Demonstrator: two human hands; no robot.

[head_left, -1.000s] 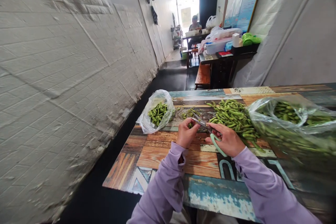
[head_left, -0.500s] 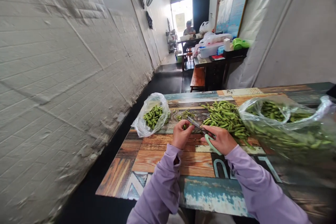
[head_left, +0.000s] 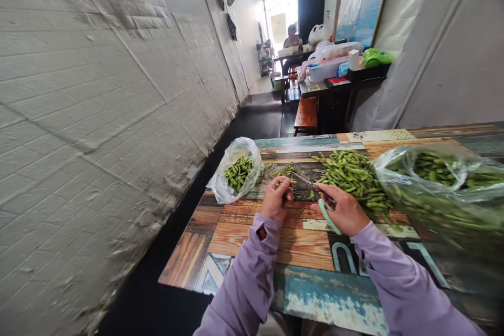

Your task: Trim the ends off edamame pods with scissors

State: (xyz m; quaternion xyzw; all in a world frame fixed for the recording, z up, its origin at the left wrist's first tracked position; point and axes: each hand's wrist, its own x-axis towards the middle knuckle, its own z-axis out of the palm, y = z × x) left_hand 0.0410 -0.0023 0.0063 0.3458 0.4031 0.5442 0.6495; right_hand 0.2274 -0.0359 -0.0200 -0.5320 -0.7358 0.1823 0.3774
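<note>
My right hand (head_left: 345, 210) grips green-handled scissors (head_left: 319, 200), their blades pointing left toward my left hand (head_left: 276, 200). The left hand pinches a green edamame pod (head_left: 284, 184) at the blade tips. Just beyond the hands lies a small heap of trimmed ends (head_left: 284, 171). A loose pile of pods (head_left: 352, 174) sits right of the scissors. A small clear bag of cut pods (head_left: 237, 173) stands open to the left. Both sleeves are lilac.
A big clear bag of pods (head_left: 441, 189) fills the right side of the patterned wooden table (head_left: 307, 262). A white brick wall (head_left: 98, 131) runs along the left with a dark aisle beside it. Farther back stand a bench (head_left: 306, 113), cluttered tables and a seated person (head_left: 292, 37).
My left hand has shifted slightly forward with the pod against the scissor blades. The view has swayed a little; bags and piles stay put.
</note>
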